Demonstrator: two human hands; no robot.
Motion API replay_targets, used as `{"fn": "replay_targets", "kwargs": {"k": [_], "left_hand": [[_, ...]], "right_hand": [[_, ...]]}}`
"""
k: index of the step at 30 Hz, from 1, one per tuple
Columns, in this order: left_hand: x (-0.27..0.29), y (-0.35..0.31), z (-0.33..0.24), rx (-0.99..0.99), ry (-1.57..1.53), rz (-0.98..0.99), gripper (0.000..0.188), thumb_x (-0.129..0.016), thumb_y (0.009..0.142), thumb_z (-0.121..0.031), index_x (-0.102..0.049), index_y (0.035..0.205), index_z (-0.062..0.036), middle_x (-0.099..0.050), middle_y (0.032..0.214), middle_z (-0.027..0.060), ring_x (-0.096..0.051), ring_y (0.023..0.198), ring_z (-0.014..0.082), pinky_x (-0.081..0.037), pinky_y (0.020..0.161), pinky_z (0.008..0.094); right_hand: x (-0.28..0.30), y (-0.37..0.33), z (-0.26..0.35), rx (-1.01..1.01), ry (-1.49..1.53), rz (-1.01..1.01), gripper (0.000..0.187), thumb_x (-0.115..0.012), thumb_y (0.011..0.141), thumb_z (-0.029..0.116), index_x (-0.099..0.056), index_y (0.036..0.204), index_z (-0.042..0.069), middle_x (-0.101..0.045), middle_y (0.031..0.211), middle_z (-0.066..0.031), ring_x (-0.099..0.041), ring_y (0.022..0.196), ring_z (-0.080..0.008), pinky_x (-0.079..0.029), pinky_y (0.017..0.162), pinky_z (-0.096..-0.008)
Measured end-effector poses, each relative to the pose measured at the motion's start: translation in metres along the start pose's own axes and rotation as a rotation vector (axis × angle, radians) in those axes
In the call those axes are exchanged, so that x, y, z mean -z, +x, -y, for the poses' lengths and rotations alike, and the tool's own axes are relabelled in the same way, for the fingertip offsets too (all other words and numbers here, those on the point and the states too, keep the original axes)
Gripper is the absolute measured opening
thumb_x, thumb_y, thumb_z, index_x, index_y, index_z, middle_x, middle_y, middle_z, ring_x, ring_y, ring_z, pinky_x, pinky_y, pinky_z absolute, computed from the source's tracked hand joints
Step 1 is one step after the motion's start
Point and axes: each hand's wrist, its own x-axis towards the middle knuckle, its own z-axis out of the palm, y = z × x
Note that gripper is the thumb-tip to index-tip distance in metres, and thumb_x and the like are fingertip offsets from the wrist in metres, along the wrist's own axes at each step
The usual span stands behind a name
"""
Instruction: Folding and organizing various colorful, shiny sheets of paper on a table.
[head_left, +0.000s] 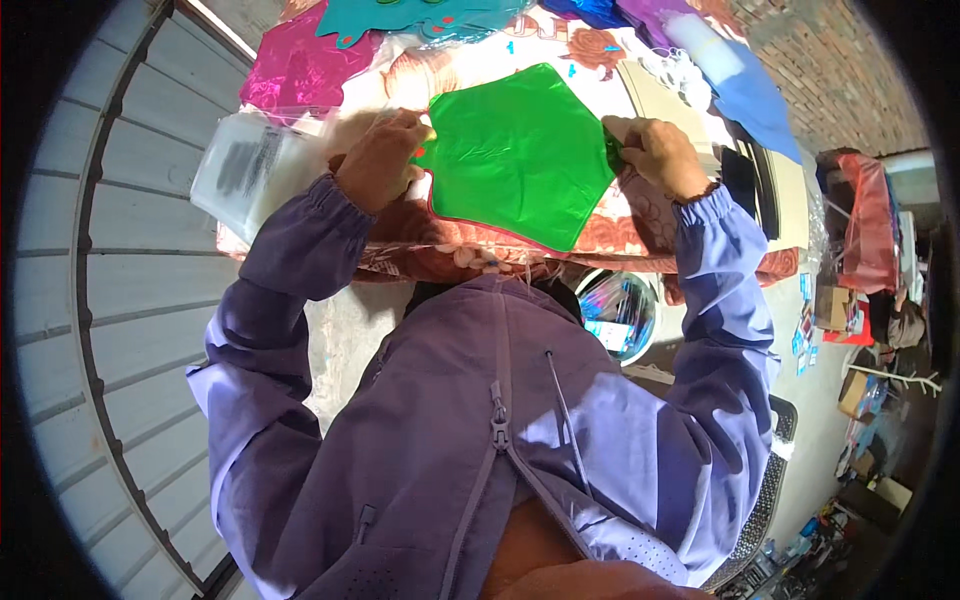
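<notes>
A flat, uninflated green foil balloon (pixel 520 160) with a roughly five-sided outline is spread over the table's near edge. The fingers of my left hand (pixel 385 155) are closed on its left edge, where a small red spot shows. At the opposite corner my right hand (pixel 660 152) pinches the foil between thumb and fingers. Light wrinkles run across the shiny surface, and a thin red line follows its lower rim.
Brown floral cloth covers the table (pixel 440 240). Around the balloon are a clear plastic box (pixel 238 172), pink foil (pixel 305 65), teal foil (pixel 420 18), a blue sheet (pixel 755 105) and pale card (pixel 785 200). Below the table edge stands a round tub (pixel 620 312) of packets.
</notes>
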Motion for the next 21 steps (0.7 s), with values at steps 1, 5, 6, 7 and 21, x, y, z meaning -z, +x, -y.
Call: {"fn": "replay_targets", "kwargs": {"k": [1, 5, 6, 7, 21], "left_hand": [[0.001, -0.001, 0.0, 0.002, 0.003, -0.003, 0.05, -0.075, 0.063, 0.002, -0.059, 0.11, 0.0008, -0.058, 0.12, 0.0204, -0.056, 0.111, 0.0382, -0.045, 0.094, 0.0423], [0.004, -0.002, -0.003, -0.019, 0.056, -0.009, 0.039, -0.071, 0.065, 0.0, -0.062, 0.103, -0.0002, -0.061, 0.105, 0.0175, -0.057, 0.101, 0.0356, -0.047, 0.088, 0.0428], [0.003, -0.002, -0.003, -0.044, 0.035, -0.037, 0.039, -0.071, 0.065, -0.001, -0.062, 0.103, -0.0004, -0.06, 0.103, 0.0172, -0.057, 0.1, 0.0353, -0.046, 0.087, 0.0429], [0.001, -0.003, -0.003, -0.069, 0.013, -0.065, 0.038, -0.071, 0.065, -0.001, -0.062, 0.102, -0.0007, -0.06, 0.101, 0.0169, -0.057, 0.099, 0.035, -0.046, 0.085, 0.043], [-0.017, -0.009, -0.02, -0.057, 0.16, -0.37, 0.025, -0.064, 0.07, -0.004, -0.062, 0.095, -0.0032, -0.058, 0.09, 0.0135, -0.059, 0.087, 0.0338, -0.047, 0.078, 0.0429]], "right_hand": [[-0.001, 0.001, 0.001, 0.004, -0.001, -0.002, 0.016, -0.07, 0.075, 0.015, -0.066, 0.084, 0.002, -0.066, 0.079, -0.0192, -0.064, 0.075, -0.0382, -0.049, 0.066, -0.0427], [-0.001, 0.007, 0.004, 0.007, -0.024, 0.075, 0.014, -0.07, 0.074, 0.012, -0.066, 0.08, 0.0, -0.066, 0.075, -0.0186, -0.064, 0.071, -0.0356, -0.049, 0.064, -0.0411], [0.0, 0.006, 0.003, 0.013, 0.059, 0.081, 0.013, -0.07, 0.073, 0.011, -0.066, 0.08, 0.0, -0.066, 0.073, -0.0177, -0.064, 0.069, -0.0331, -0.049, 0.063, -0.0399], [0.002, 0.005, 0.003, 0.018, 0.142, 0.088, 0.013, -0.069, 0.073, 0.009, -0.066, 0.08, -0.001, -0.066, 0.072, -0.0168, -0.065, 0.068, -0.0306, -0.049, 0.063, -0.0388], [0.011, 0.036, -0.021, 0.029, 0.26, 0.023, 0.017, -0.07, 0.073, 0.009, -0.068, 0.087, -0.002, -0.068, 0.072, -0.0139, -0.064, 0.065, -0.0211, -0.05, 0.064, -0.0335]]}}
